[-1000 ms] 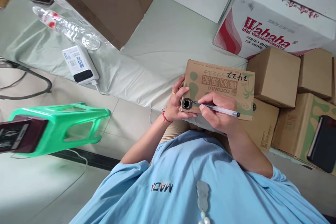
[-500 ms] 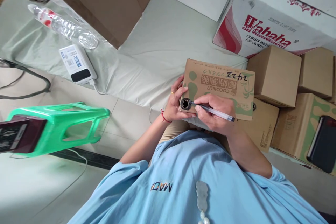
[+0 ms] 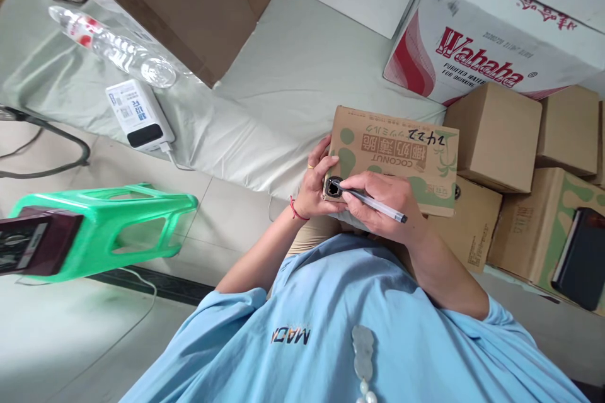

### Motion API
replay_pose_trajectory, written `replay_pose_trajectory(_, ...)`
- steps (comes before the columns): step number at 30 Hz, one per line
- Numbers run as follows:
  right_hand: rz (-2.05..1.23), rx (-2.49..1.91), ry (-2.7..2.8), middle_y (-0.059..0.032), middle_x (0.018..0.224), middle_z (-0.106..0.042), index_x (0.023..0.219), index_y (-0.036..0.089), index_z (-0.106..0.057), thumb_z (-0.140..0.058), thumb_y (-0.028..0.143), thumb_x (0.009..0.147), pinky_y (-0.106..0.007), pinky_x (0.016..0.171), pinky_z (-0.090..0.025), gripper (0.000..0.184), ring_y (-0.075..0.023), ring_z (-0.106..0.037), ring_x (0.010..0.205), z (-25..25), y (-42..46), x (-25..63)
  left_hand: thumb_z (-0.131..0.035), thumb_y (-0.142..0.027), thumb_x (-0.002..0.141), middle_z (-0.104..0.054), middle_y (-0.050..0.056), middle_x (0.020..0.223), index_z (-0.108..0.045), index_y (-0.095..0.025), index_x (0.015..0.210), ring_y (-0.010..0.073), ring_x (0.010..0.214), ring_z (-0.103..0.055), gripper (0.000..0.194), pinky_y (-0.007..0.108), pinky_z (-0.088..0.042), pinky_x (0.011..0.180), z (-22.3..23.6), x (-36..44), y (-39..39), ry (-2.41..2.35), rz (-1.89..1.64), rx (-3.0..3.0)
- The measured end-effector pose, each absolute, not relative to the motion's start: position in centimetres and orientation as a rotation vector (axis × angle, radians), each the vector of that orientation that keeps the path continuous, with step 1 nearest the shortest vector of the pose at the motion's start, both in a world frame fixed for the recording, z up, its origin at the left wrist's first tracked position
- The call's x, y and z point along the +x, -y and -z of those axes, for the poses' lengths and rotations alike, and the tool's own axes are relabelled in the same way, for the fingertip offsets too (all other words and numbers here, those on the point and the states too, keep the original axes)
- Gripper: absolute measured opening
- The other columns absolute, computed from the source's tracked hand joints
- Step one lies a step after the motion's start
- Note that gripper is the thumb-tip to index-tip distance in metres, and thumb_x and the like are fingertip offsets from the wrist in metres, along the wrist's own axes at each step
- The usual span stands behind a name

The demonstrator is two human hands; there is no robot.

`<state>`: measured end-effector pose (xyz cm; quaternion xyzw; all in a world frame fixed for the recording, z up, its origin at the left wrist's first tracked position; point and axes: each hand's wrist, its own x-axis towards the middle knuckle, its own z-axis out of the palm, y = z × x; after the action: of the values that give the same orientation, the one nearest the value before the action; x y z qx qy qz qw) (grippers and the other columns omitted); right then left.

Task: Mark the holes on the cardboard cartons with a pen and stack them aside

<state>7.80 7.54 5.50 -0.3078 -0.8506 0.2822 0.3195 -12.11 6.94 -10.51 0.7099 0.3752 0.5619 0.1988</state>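
A: ok so what's going on with that little cardboard box (image 3: 390, 148)?

B: it's sitting between the two hands, just over the lap. There's a dark-edged hole (image 3: 333, 188) in one corner, right beside the left fingertips, and the pen (image 3: 378, 204) is pointing its tip at the edge. Looks to me like the step in hand is working the pen around that edge. Can't tell if it's inking or poking tho.

A: and the fingers?

B: left hand (image 3: 316, 186) is gripping the box's end, fingers wrapping around it. Right hand (image 3: 397, 192) is pinching the pen near its tip, the back end sticking out past the fingers.

A: so what would the next move call for?

B: imo a steady left grip plus small, light turns of the right fingers. Push too hard and the tip could be slipping into the hole.

A: anything else around?

B: more brown boxes (image 3: 494, 138) are sitting past the right fingers. Off beyond the left fingers, a power bank (image 3: 135, 113) and a plastic bottle (image 3: 116, 47) are lying on the pale cloth (image 3: 283, 94), and a green stool (image 3: 89, 233) is standing below them.
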Motion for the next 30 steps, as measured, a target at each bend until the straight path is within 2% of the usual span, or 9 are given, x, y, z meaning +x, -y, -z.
replay_pose_trajectory(3, -0.765, -0.793, 2.244, -0.0027, 0.097, -0.086, 0.113, 0.027, -0.075, -0.066, 0.027, 0.107, -0.032, 0.071, -0.057, 0.011, -0.0186, -0.077, 0.077, -5.5, -7.6, 7.8, -0.071, -0.1, 0.075, -0.032, 0.021, 0.178, -0.037, -0.041, 0.166, 0.0506, 0.162, -0.044, 0.114, 0.073, -0.039, 0.128, 10.5, -12.1, -6.9, -1.065, -1.585, 1.995)
replay_pose_trajectory(9, -0.843, -0.761, 2.245, -0.0016, 0.092, -0.084, 0.11, 0.027, -0.075, -0.067, 0.025, 0.105, -0.032, 0.071, -0.056, 0.01, -0.0186, -0.075, 0.074, -5.4, -7.6, 8.0, -0.07, -0.103, 0.071, -0.034, 0.02, 0.177, -0.037, -0.043, 0.167, 0.0523, 0.163, -0.042, 0.118, 0.075, -0.04, 0.127, 10.4, -12.1, -6.9, -1.073, -1.585, 1.984)
replay_pose_trajectory(15, -0.857, -0.746, 2.22, 0.0011, 0.079, -0.077, 0.102, 0.026, -0.074, -0.067, 0.026, 0.104, -0.03, 0.065, -0.051, 0.007, -0.0154, -0.067, 0.064, -5.5, -7.6, 8.1, -0.071, -0.099, 0.076, -0.032, 0.021, 0.178, -0.036, -0.043, 0.168, 0.0511, 0.163, -0.042, 0.113, 0.075, -0.038, 0.128, 10.0, -12.1, -7.0, -1.006, -1.595, 1.966)
replay_pose_trajectory(18, -0.869, -0.764, 2.219, 0.0021, 0.075, -0.074, 0.097, 0.027, -0.073, -0.064, 0.026, 0.104, -0.03, 0.065, -0.05, 0.011, -0.0149, -0.065, 0.061, -5.7, -7.5, 8.1, -0.071, -0.1, 0.074, -0.031, 0.021, 0.179, -0.036, -0.042, 0.167, 0.0526, 0.163, -0.041, 0.116, 0.076, -0.037, 0.128, 10.4, -12.3, -6.9, -1.042, -1.559, 1.986)
replay_pose_trajectory(25, -0.823, -0.724, 2.183, 0.0011, 0.079, -0.076, 0.1, 0.027, -0.07, -0.064, 0.016, 0.101, -0.03, 0.064, -0.054, 0.013, -0.0157, -0.068, 0.064, -5.7, -7.5, 7.9, -0.066, -0.11, 0.063, -0.04, 0.022, 0.175, -0.051, -0.033, 0.157, 0.0544, 0.163, -0.041, 0.122, 0.074, -0.041, 0.126, 11.7, -12.5, -6.8, -1.192, -1.534, 1.952)
replay_pose_trajectory(27, -0.748, -0.723, 2.148, -0.0006, 0.085, -0.079, 0.105, 0.027, -0.071, -0.064, 0.018, 0.103, -0.031, 0.066, -0.057, 0.012, -0.0171, -0.072, 0.068, -5.8, -7.3, 7.8, -0.062, -0.111, 0.067, -0.04, 0.021, 0.176, -0.054, -0.028, 0.155, 0.0543, 0.165, -0.038, 0.121, 0.072, -0.041, 0.127, 11.7, -12.6, -6.8, -1.188, -1.518, 1.959)
replay_pose_trajectory(30, -0.607, -0.84, 1.998, -0.0067, 0.107, -0.085, 0.125, 0.029, -0.072, -0.064, 0.025, 0.107, -0.038, 0.083, -0.066, 0.02, -0.0237, -0.082, 0.095, -6.1, -6.4, 9.3, -0.065, -0.107, 0.071, -0.04, 0.019, 0.177, -0.053, -0.026, 0.156, 0.0536, 0.168, -0.032, 0.118, 0.069, -0.043, 0.127, 11.5, -12.7, -6.8, -1.167, -1.508, 1.957)
